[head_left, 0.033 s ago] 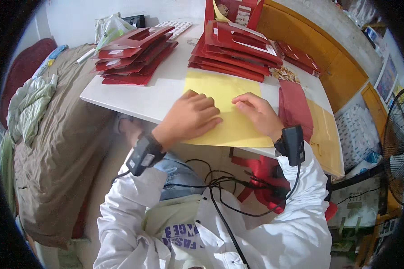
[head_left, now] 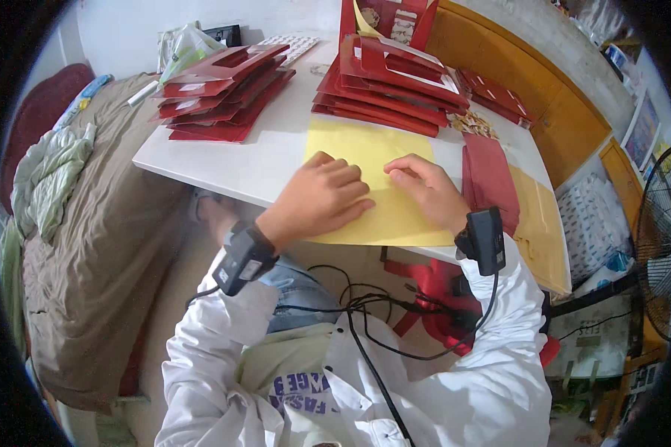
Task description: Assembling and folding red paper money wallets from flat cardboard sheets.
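A yellow sheet (head_left: 388, 216) lies flat at the desk's front edge, under both hands. On its left part is my left hand (head_left: 317, 197), back up, its fingers curled in and its thumb pointing right. The palm is hidden, so I cannot tell what, if anything, is in it. Facing it from the right, my right hand (head_left: 429, 192) is over the sheet with its fingers loosely stretched toward the left. Its thumb lies just below the forefinger, and I see nothing in it. A gap of yellow paper separates the hands.
Behind the sheet rises a stack of red folders (head_left: 380, 86); another red stack (head_left: 227, 93) stands left. A dark red folded piece (head_left: 488, 179) and a tan sheet (head_left: 537, 223) lie right. Black cables (head_left: 373, 298) cross my lap. A fan (head_left: 660, 246) stands far right.
My left hand has shifted slightly to the right and nearer to me. The right hand is almost unmoved.
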`<state>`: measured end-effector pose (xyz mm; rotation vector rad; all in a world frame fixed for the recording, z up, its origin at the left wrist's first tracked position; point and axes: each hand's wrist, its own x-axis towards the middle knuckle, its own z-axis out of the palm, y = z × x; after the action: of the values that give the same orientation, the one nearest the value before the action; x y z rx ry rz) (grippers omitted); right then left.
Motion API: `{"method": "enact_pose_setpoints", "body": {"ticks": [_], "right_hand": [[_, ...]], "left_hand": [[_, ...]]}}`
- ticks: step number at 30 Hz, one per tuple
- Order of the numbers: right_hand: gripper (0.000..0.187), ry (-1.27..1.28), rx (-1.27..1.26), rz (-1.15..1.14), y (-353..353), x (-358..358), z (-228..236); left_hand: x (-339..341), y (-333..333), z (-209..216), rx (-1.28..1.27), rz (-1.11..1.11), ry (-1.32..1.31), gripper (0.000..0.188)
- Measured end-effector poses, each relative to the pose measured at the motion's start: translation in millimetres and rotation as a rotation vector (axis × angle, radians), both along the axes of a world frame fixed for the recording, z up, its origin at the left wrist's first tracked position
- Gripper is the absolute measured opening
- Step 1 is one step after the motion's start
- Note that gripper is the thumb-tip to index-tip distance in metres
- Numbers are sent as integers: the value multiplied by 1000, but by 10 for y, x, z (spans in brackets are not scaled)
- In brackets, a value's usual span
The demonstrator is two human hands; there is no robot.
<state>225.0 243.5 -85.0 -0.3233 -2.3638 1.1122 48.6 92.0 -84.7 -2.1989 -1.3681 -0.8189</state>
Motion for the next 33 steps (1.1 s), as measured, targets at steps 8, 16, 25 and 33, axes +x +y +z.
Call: {"method": "enact_pose_setpoints", "body": {"ticks": [8, 16, 25, 33], "right_hand": [[27, 9, 83, -63, 93, -159, 56], [34, -71, 120, -207, 21, -325, 21], [36, -317, 512, -372, -145, -366, 136], [24, -188, 955, -329, -293, -331, 29]], "left_hand": [[427, -119, 189, -105, -8, 9, 26], [910, -13, 111, 29, -2, -209, 36], [1005, 58, 161, 78, 119, -259, 36], [1037, 141, 153, 113, 99, -352, 43]]}}
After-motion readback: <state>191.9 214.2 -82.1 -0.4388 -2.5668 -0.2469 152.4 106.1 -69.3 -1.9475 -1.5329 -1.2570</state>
